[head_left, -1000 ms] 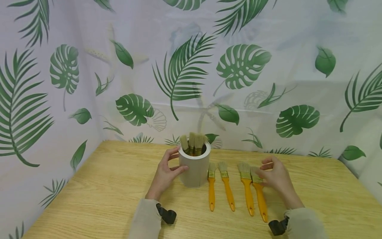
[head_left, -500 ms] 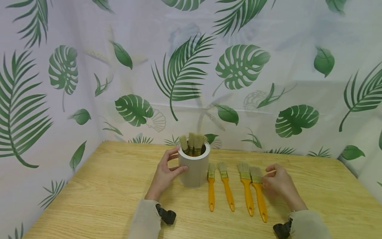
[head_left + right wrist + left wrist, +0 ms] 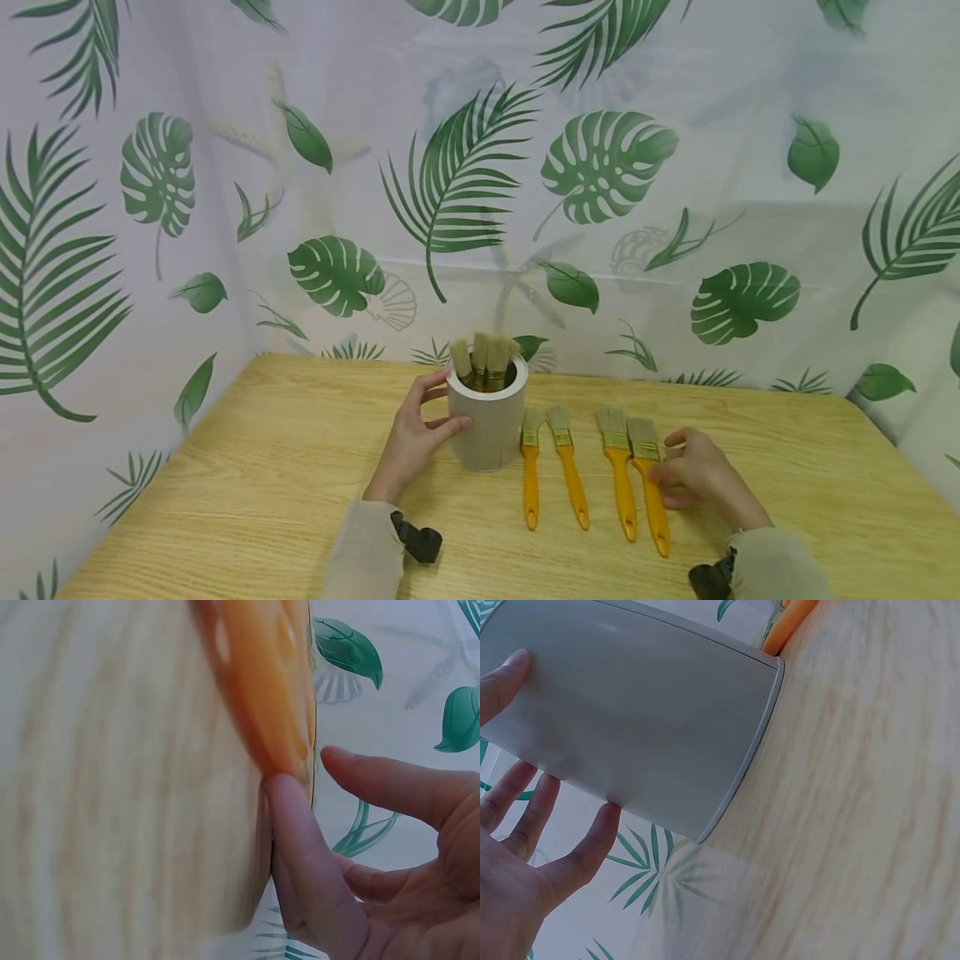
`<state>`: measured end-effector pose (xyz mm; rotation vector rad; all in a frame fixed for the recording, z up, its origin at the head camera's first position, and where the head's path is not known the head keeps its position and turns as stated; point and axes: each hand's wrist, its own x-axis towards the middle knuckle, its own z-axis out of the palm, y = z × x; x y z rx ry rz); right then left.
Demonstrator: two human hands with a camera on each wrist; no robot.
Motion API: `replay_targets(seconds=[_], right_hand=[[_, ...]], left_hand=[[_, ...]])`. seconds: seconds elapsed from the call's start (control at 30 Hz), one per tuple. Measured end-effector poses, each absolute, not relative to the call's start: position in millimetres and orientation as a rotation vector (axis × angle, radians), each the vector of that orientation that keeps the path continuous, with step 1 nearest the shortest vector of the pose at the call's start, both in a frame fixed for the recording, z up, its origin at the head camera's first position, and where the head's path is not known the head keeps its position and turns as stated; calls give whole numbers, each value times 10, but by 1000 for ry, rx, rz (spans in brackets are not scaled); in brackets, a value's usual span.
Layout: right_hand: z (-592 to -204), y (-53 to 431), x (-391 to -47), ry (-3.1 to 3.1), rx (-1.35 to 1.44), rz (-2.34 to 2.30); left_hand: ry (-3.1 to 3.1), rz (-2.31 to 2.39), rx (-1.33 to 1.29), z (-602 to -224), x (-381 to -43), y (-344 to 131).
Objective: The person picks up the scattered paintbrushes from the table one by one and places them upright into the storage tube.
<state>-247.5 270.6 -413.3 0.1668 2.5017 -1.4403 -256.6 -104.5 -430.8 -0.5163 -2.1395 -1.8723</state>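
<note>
1. Watching through the head camera, I see the left hand gripping a pale cylindrical container, its thumb on the near wall and its fingertips around the far-left side; the container stands upright on the wood-grain table.
2. Inside it I make out several upright brushes, bristles up and rising above the rim.
3. To the container's right lie four orange-handled brushes, bristles pointing away from the person: a first brush just beside the container, a second brush near it, then a wider gap before a third brush and a fourth brush, their bristle ends close together.
4. My right wrist view shows a fingertip of the right hand at the fourth brush's handle, near the bristle end; the thumb is apart from it, leaving the hand loosely parted rather than clasped.
5. Behind the table I have a white backdrop printed with green leaves.
</note>
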Motion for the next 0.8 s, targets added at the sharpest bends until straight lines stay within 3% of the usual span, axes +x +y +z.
replay_targets(seconds=[0.8], right_hand=[[-4137, 2668, -2467, 2578, 161, -1373]], left_hand=[[-2119, -1891, -525, -4317, -2572, -1050]])
